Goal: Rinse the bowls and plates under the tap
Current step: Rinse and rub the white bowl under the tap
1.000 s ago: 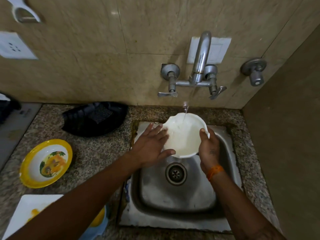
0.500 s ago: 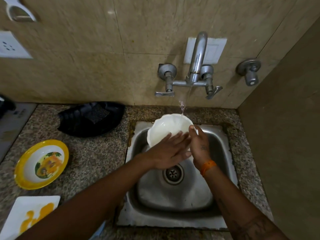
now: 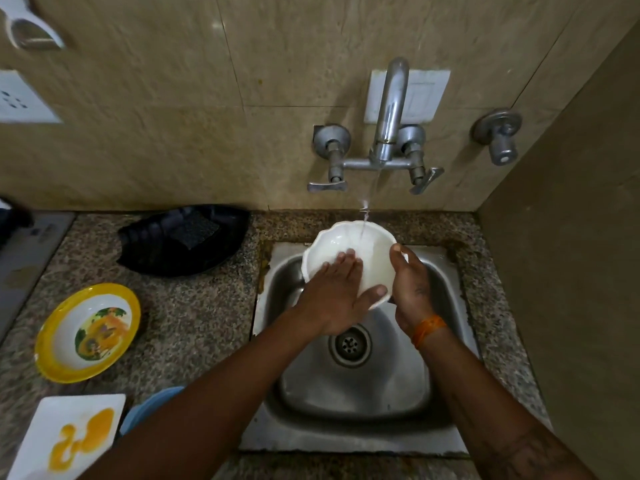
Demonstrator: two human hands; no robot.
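Note:
A white fluted bowl [image 3: 374, 258] is tilted over the steel sink [image 3: 446, 344], under a thin stream of water from the wall tap [image 3: 389, 112]. My right hand [image 3: 410, 289] grips the bowl's right rim, thumb on the edge. My left hand [image 3: 337, 296] lies flat inside the bowl, fingers straight against its inner wall, thumb at the lower rim. A yellow-rimmed bowl [image 3: 88, 332] with food residue sits on the counter to the left. A white square plate [image 3: 71, 438] smeared with yellow sauce lies at the bottom left.
A black tray holding a dark scrub pad [image 3: 183, 240] sits on the granite counter [image 3: 194, 317] left of the sink. A blue dish edge [image 3: 145, 410] shows beside the square plate. A side wall closes the right; a second valve [image 3: 498, 136] is on the tiles.
My left hand slid from the bowl's left rim into the bowl and keeps rubbing inside it. The bowl turned a little under the stream. My right hand kept its grip.

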